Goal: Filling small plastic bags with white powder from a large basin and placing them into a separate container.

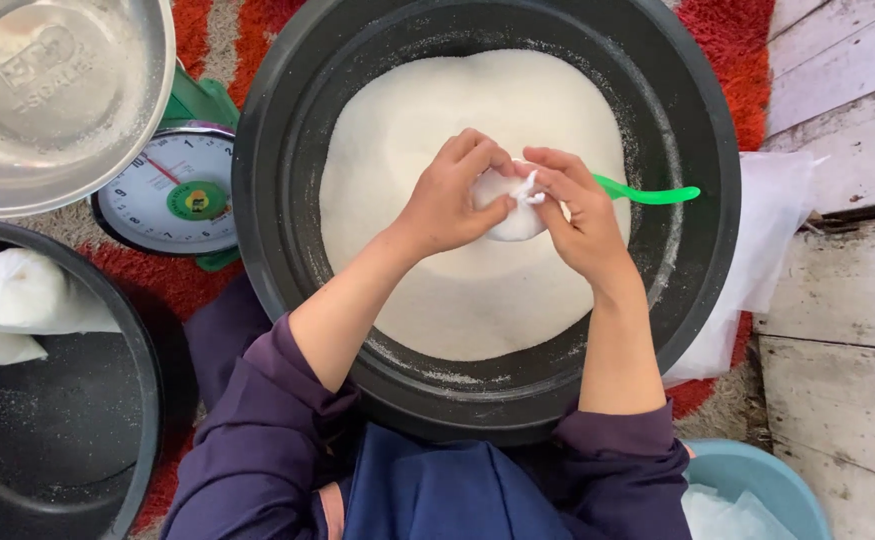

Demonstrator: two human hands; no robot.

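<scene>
Both hands meet over a big black basin [287, 150] heaped with white granular powder [457, 280]. My left hand [452, 195] cups a small clear plastic bag [512, 215] filled with the white powder. My right hand [577, 210] pinches the twisted neck of the same bag from the right. A green plastic scoop handle [657, 194] sticks out of the powder just behind my right hand.
A dial kitchen scale [172, 190] with a steel bowl [57, 100] sits at upper left. A second black basin [57, 440] at left holds filled white bags [17, 290]. Empty plastic bags [767, 230] lie right; a light blue basin [757, 480] sits lower right. Wooden boards run along the right.
</scene>
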